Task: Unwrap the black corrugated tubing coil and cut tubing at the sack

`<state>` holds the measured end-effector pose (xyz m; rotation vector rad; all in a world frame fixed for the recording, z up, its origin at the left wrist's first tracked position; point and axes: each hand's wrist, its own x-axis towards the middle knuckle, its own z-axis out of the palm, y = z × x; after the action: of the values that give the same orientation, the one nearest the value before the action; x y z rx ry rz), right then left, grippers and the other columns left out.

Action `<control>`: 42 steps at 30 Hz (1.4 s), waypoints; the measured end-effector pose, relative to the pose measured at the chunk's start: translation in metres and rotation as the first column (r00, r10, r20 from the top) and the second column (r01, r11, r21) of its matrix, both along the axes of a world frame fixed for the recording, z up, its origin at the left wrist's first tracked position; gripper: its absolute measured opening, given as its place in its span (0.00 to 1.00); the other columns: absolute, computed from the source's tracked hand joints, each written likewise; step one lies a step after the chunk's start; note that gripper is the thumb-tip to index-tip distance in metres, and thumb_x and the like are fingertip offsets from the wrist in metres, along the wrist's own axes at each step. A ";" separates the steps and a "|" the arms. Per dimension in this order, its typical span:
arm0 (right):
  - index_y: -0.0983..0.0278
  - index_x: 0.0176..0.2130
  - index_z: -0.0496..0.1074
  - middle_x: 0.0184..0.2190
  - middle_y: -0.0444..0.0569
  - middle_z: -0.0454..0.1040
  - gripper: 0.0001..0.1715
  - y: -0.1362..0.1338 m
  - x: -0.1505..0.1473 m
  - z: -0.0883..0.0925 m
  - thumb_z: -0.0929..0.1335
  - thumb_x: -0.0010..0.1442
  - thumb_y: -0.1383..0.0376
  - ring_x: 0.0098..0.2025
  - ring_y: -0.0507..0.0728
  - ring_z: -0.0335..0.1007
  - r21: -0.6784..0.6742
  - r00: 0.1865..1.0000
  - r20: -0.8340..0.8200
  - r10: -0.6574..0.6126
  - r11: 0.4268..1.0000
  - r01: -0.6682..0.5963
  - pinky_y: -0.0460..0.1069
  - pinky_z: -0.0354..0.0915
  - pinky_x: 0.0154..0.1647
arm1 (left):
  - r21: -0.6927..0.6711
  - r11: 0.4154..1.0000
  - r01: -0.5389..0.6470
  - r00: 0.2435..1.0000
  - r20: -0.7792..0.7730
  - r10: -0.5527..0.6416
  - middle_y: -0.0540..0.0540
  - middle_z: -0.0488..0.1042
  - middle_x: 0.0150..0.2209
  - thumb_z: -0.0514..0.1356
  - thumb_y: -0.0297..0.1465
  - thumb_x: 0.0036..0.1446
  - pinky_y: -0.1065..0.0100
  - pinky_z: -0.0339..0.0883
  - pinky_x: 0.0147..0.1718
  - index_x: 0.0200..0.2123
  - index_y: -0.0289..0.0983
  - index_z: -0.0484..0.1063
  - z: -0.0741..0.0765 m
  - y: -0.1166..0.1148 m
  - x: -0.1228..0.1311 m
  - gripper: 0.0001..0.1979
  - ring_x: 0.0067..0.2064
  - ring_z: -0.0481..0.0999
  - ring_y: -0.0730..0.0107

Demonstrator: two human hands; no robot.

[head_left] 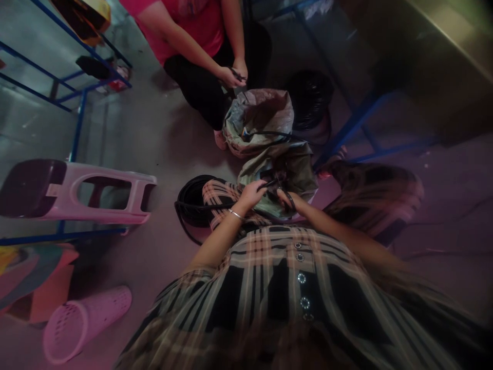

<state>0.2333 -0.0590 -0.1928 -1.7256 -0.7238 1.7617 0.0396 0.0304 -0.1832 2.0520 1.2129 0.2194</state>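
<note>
My left hand (252, 194) is closed on a black cable (219, 206) that runs from a black coil (192, 198) by my left leg. Close beside it, my right hand (287, 198) grips a tool with a dark looped handle, which looks like scissors (289, 199); its blades are hard to make out. Both hands are over the mouth of a greenish woven sack (300, 164) standing between my knees. Dark pieces lie inside that sack, too dim to tell apart.
Opposite, a co-worker in pink (185, 41) holds something dark above a second sack (234, 133). Behind the sacks lies another black coil (311, 97). A plastic stool (103, 192), a pink basket (88, 324) and blue metal frames (79, 123) stand around.
</note>
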 end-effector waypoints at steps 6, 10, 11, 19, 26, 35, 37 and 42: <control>0.64 0.21 0.70 0.15 0.46 0.68 0.09 0.001 -0.006 0.007 0.69 0.53 0.69 0.19 0.54 0.65 -0.116 0.981 0.175 0.087 0.991 -0.068 0.47 0.58 0.20 | -0.028 1.000 0.010 0.999 -0.045 -0.011 0.42 0.83 0.51 0.59 0.29 0.65 0.63 0.71 0.56 0.54 0.36 0.79 -0.004 0.000 0.004 0.17 0.52 0.80 0.60; 0.64 0.20 0.69 0.14 0.47 0.67 0.09 0.000 -0.011 0.003 0.67 0.51 0.70 0.18 0.55 0.64 -0.127 0.983 0.169 0.068 0.991 -0.046 0.49 0.59 0.20 | -0.042 0.999 0.021 0.995 -0.093 -0.024 0.43 0.83 0.50 0.60 0.29 0.65 0.63 0.72 0.55 0.53 0.37 0.80 -0.006 0.000 0.007 0.15 0.51 0.81 0.61; 0.63 0.20 0.68 0.14 0.46 0.67 0.09 -0.001 -0.012 0.002 0.67 0.51 0.70 0.18 0.55 0.64 -0.128 0.986 0.161 0.052 0.991 -0.031 0.49 0.59 0.19 | -0.044 0.999 0.024 0.994 -0.104 -0.028 0.43 0.83 0.50 0.59 0.29 0.65 0.63 0.72 0.55 0.53 0.38 0.80 -0.006 0.000 0.008 0.15 0.51 0.80 0.61; 0.62 0.21 0.67 0.13 0.45 0.64 0.11 -0.003 -0.013 -0.004 0.68 0.53 0.69 0.16 0.54 0.64 -0.121 0.993 0.114 0.033 0.992 -0.019 0.47 0.57 0.17 | -0.042 0.999 0.029 0.991 -0.126 -0.035 0.43 0.83 0.49 0.59 0.29 0.65 0.64 0.71 0.54 0.52 0.38 0.80 -0.007 -0.001 0.010 0.15 0.50 0.80 0.60; 0.63 0.20 0.66 0.11 0.42 0.62 0.12 -0.003 -0.015 -0.003 0.70 0.52 0.70 0.13 0.51 0.58 -0.140 0.993 0.119 -0.022 0.989 0.039 0.46 0.52 0.14 | 0.006 0.999 0.034 0.977 -0.212 -0.032 0.41 0.82 0.51 0.59 0.29 0.66 0.62 0.70 0.56 0.53 0.39 0.79 -0.008 -0.002 0.013 0.15 0.53 0.79 0.58; 0.63 0.21 0.66 0.12 0.41 0.61 0.11 -0.004 -0.017 -0.001 0.71 0.51 0.68 0.15 0.50 0.57 -0.140 0.990 0.133 -0.042 0.988 0.061 0.44 0.52 0.14 | 0.034 0.999 0.039 0.957 -0.290 -0.028 0.38 0.81 0.52 0.59 0.30 0.66 0.60 0.70 0.56 0.54 0.37 0.79 -0.012 -0.004 0.011 0.16 0.55 0.78 0.56; 0.62 0.20 0.64 0.13 0.42 0.62 0.12 -0.003 -0.018 0.002 0.70 0.51 0.68 0.15 0.50 0.58 -0.129 0.990 0.135 -0.041 0.990 0.059 0.45 0.52 0.14 | 0.038 0.999 0.007 0.964 -0.268 0.003 0.39 0.81 0.52 0.60 0.29 0.65 0.60 0.70 0.57 0.54 0.37 0.80 -0.011 0.000 0.010 0.16 0.54 0.78 0.56; 0.63 0.19 0.65 0.14 0.45 0.65 0.13 -0.002 -0.018 0.013 0.67 0.54 0.68 0.17 0.52 0.63 -0.073 0.998 0.052 0.020 0.997 -0.016 0.45 0.56 0.17 | 0.013 0.995 -0.095 0.976 -0.197 0.095 0.40 0.82 0.52 0.61 0.28 0.64 0.62 0.70 0.57 0.52 0.36 0.81 -0.003 0.014 0.008 0.15 0.53 0.79 0.58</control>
<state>0.2154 -0.0610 -0.1795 -1.8251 -0.7079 1.7808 0.0475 0.0442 -0.1865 2.0586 1.4336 0.0633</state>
